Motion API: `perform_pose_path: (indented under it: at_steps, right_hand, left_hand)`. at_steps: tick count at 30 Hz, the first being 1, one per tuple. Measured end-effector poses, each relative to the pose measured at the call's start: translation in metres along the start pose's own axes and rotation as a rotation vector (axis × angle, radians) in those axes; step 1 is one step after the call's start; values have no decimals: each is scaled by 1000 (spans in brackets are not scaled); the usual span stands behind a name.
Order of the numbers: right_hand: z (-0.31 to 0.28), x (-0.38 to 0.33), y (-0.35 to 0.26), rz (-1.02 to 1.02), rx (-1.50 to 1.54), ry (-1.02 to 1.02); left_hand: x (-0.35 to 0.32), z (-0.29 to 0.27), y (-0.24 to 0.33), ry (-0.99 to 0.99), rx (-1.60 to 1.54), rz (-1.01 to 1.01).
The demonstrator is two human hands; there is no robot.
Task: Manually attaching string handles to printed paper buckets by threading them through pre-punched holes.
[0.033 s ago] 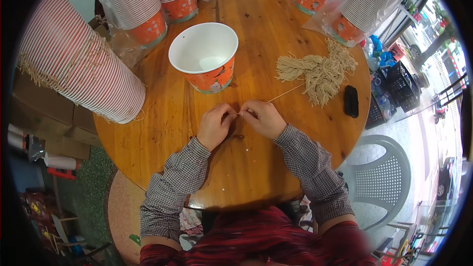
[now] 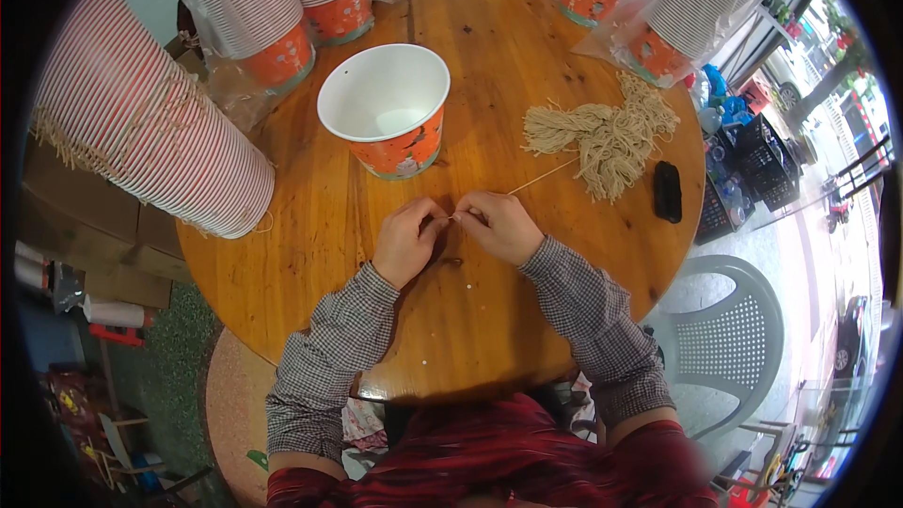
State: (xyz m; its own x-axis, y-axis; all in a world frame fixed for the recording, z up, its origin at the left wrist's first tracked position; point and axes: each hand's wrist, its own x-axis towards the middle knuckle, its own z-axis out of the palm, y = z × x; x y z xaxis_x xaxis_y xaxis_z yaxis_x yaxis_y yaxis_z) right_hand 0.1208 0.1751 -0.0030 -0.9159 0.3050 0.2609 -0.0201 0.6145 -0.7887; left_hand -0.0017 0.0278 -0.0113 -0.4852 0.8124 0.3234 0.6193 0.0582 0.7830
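Just in front of a single paper bucket [image 2: 403,149], my left hand [image 2: 404,243] and my right hand [image 2: 503,229] meet with their fingertips close together. Both are pinched on a thin tan string [image 2: 546,175], of which a tiny bit shows between the fingertips. From behind my right hand the string runs up and right toward a loose bundle of tan strings [image 2: 613,149] on the table. The bucket stands upright, white inside, with an orange printed outside and a green base. My fingers hide most of what they do with the string.
A tall leaning stack of paper buckets [image 2: 169,122], draped with tan strings, stands at the left. Plastic-wrapped stacks [image 2: 282,61] line the far side of the round wooden table [image 2: 489,47]. A small black object [image 2: 667,193] lies at right, near a grey plastic chair [image 2: 724,343].
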Motion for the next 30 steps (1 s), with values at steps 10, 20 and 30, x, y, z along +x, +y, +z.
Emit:
perform_pose_path:
  at_steps: [10, 20, 30]
  right_hand:
    - [4, -2, 5, -11, 65, 3]
    - [5, 0, 15, -19, 101, 30]
    - [21, -12, 5, -111, 39, 46]
  left_hand:
    - [-1, 2, -5, 32, 13, 50]
    - [2, 4, -5, 33, -45, -12]
    - [-1, 7, -13, 116, -15, 46]
